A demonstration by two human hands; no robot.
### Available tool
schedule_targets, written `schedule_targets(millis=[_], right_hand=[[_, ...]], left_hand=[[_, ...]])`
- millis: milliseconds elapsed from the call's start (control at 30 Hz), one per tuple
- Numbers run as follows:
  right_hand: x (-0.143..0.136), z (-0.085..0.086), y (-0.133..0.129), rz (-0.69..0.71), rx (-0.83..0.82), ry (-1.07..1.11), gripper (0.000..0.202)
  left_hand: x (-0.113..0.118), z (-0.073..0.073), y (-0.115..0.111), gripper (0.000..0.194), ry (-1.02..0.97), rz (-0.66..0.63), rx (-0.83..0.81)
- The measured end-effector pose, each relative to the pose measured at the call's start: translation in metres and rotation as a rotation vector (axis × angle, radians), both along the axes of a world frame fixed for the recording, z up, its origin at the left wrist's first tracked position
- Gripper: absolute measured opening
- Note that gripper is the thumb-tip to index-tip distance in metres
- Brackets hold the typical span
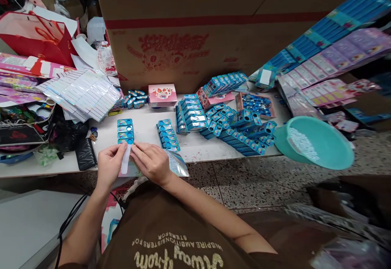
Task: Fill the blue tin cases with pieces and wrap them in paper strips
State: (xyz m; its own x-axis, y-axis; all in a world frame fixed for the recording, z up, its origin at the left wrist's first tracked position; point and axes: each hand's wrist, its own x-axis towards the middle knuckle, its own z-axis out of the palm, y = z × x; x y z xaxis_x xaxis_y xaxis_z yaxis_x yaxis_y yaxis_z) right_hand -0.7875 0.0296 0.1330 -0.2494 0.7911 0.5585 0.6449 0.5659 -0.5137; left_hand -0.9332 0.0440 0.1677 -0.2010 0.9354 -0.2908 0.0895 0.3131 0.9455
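My left hand (pixel 110 164) pinches a narrow white strip (pixel 125 161) near its upper end, at the near end of a column of small blue boxes (pixel 125 129) with round holes. Just right of the strip is my right hand (pixel 152 161), its fingers closed together by the strip's edge; whether they grip it is too small to tell. A second row of blue boxes (pixel 167 134) stands to the right of the column. Beneath and behind my right hand lies a shiny silvery sheet (pixel 177 163) at the table edge.
Stacked blue boxes (pixel 238 132) and a tray of small blue pieces (pixel 256 105) fill the right side. A turquoise basin (pixel 332 147) holds white pieces. A large carton (pixel 189 41) stands behind. White sheets (pixel 82 92) and a black pouch (pixel 86 154) lie left.
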Motion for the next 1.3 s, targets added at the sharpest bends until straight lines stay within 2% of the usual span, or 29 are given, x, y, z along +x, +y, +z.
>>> schedule_targets(millis=[300, 467, 800, 1067, 1300], right_hand=[[-0.005, 0.004, -0.004, -0.035, 0.01, 0.058, 0.021], [-0.005, 0.007, -0.003, -0.07, 0.086, 0.043, 0.031], [-0.004, 0.004, -0.006, -0.044, 0.155, -0.003, 0.026], [-0.004, 0.002, -0.003, -0.05, 0.128, 0.085, 0.03], [-0.005, 0.003, -0.005, -0.051, 0.098, 0.13, 0.022]], left_hand=[[-0.003, -0.004, -0.007, 0.031, 0.04, 0.003, 0.034], [-0.004, 0.0, -0.01, 0.029, 0.072, 0.016, 0.063], [-0.002, 0.004, -0.014, 0.029, 0.092, 0.051, 0.092], [-0.002, 0.005, -0.016, 0.034, 0.071, 0.073, 0.1], [-0.004, 0.001, -0.016, 0.034, 0.056, 0.071, 0.093]])
